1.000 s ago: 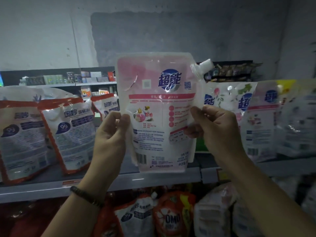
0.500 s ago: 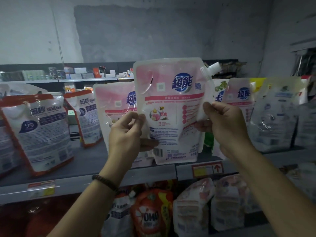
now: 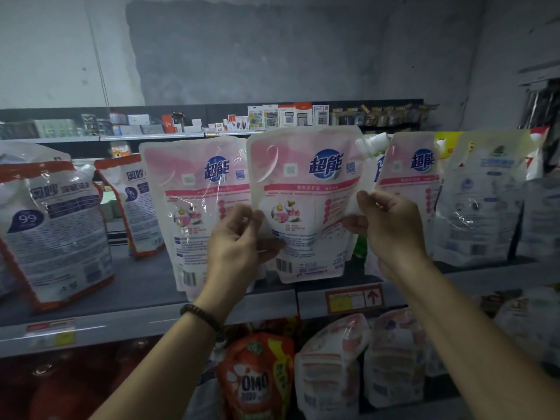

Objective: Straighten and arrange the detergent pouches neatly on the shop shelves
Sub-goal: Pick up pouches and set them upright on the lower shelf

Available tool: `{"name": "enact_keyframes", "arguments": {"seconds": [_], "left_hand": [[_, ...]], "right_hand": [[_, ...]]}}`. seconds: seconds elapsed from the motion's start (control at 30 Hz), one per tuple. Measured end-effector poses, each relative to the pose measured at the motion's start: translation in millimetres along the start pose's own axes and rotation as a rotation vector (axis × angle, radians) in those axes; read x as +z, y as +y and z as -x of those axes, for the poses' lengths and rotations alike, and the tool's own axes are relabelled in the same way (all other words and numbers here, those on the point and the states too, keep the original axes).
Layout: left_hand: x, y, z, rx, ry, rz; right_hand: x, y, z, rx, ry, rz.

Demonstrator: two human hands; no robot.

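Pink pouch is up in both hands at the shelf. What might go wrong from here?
1. The left hand and right hand only pinch the held pink pouch by its side edges; it may slip or sag.
2. Its spout cap juts towards the right pink pouch and could shove it askew.
3. The left pink pouch stands close to the shelf lip, just behind the left hand; a nudge might tip it forward.

Dim shop interior, light low and cool. Rear wall (image 3: pixel 272 50) is bare plaster: pale at left, with a large darker grey patch (ragged edges) across the middle. A thin cable (image 3: pixel 101 56) runs down it. The far shelf (image 3: pixel 151 137) holds small boxed goods (image 3: pixel 272 116). The grey front shelf (image 3: pixel 145 322) has a red price label (image 3: pixel 354 298) on its edge.
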State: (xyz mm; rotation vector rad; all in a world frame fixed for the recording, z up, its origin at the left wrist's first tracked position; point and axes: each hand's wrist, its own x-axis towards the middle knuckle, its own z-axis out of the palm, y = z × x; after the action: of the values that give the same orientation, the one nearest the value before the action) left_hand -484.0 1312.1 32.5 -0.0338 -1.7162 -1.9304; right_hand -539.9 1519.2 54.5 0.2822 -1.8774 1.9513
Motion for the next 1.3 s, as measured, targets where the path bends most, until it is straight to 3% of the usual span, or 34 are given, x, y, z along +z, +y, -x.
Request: {"name": "enact_keyframes", "arguments": {"seconds": [0.43,0.57,0.73,1.03,1.3], "left_hand": [[10.2,-4.3,-15.2,-0.033,-0.002,-0.173],[7.9,-10.6,-17.1,0.011,0.003,-0.293],[5.4,-20.3,-11.5,0.082,0.015,-0.376],[9.0,-32.6,9.6,0.149,0.070,-0.314],[29.3,-32.5,32.2,0.128,-0.024,-0.236]], "right_hand": [[-5.2,15.7,-7.7,0.055,-0.008,0.069],[-4.4,18.2,-6.2,-0.037,0.010,0.214],[-4.6,13.1,10.1,-0.092,-0.015,0.208],[-11.2,22.9,29.4,-0.130,-0.026,0.218],[-34.3,27.3,42.3,-0.048,-0.061,0.119]]}}
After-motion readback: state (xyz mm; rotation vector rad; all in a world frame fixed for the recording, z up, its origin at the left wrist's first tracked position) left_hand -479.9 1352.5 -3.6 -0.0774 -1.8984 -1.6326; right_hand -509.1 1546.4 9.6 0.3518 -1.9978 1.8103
